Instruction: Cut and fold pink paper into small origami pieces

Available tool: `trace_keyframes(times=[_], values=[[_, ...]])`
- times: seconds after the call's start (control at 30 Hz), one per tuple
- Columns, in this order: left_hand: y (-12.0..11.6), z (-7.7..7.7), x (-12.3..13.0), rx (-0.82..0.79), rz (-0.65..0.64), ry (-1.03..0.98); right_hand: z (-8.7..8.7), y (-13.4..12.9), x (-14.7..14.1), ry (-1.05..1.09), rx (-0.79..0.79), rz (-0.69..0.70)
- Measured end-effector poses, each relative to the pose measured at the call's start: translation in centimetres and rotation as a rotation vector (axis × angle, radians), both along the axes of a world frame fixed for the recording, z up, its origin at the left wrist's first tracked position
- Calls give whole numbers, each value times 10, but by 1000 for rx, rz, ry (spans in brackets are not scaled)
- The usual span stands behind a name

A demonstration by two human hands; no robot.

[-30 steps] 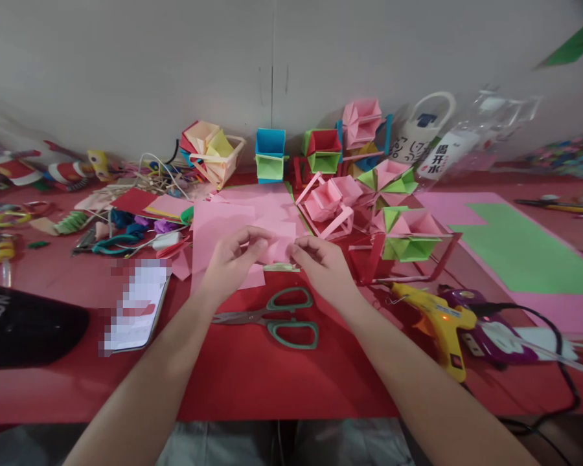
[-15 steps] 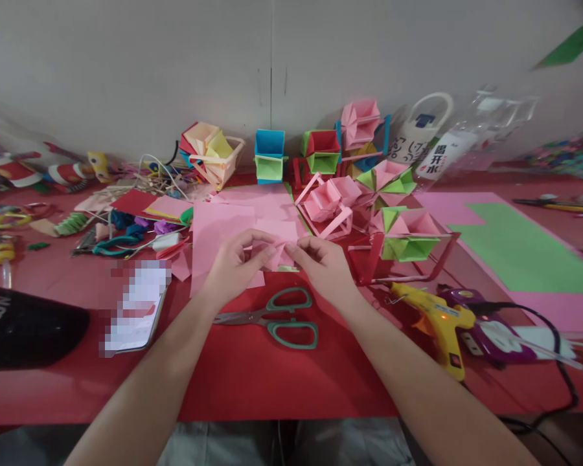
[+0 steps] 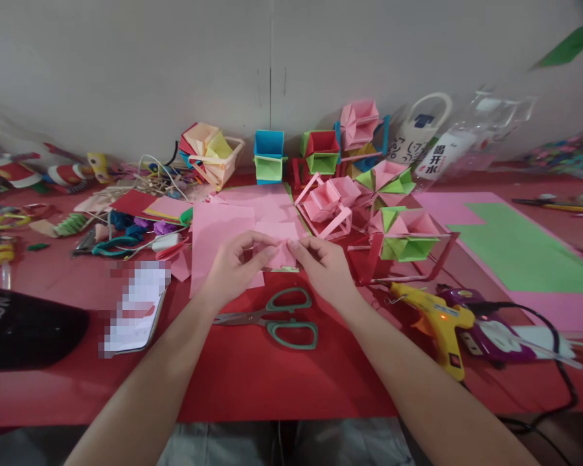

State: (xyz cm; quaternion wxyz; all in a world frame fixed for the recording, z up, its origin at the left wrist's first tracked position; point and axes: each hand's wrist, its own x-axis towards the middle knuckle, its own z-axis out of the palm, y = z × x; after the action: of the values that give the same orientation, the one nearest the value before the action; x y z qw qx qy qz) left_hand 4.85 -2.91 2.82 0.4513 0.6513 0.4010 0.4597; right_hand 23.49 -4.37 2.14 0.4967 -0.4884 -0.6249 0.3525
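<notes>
Between my two hands is a small folded piece of pink paper (image 3: 282, 254), pinched at its left side by my left hand (image 3: 240, 264) and at its right side by my right hand (image 3: 324, 264). Thumbs and forefingers of both hands press on it. Behind and under it lie sheets of pink paper (image 3: 223, 223). Just below my hands, scissors (image 3: 291, 323) with grey-green handles rest on the red table (image 3: 282, 382), blades pointing left.
A yellow glue gun (image 3: 442, 320) lies at right near a purple power strip (image 3: 495, 333). Folded-paper wheels on stands (image 3: 411, 236) sit behind my right hand. To the left are a phone (image 3: 138, 307) and a black cylinder (image 3: 29, 327). Bottles (image 3: 451, 149) stand at the back right.
Almost nothing differs. My fingers and the folded pink paper have shifted very slightly, both hands still pinching it.
</notes>
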Motion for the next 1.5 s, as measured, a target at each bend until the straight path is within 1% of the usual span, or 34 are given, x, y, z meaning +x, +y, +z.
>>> trace_keyframes(times=[0.17,0.37,0.57,0.73,0.87,0.97,1.17,1.33,1.5], values=[[1,-2,0,32,21,35,1,-2,-1,-8,28,-14],[-2,0,3,75,82,38,4,-5,-2,-47,51,-20],[-1,-4,2,122,155,70,2,-3,-1,-12,51,12],[0,-5,2,108,163,30,1,-2,-2,10,20,35],[0,-3,3,110,187,12,2,-3,-3,28,-38,85],[-1,-3,3,104,199,4,2,-3,-2,29,-51,106],[-2,-1,3,93,183,25,3,-2,-2,-15,-40,65],[-3,2,4,84,196,34,4,-3,-1,-72,-20,44],[-4,5,3,88,169,60,2,-3,-1,-91,13,19]])
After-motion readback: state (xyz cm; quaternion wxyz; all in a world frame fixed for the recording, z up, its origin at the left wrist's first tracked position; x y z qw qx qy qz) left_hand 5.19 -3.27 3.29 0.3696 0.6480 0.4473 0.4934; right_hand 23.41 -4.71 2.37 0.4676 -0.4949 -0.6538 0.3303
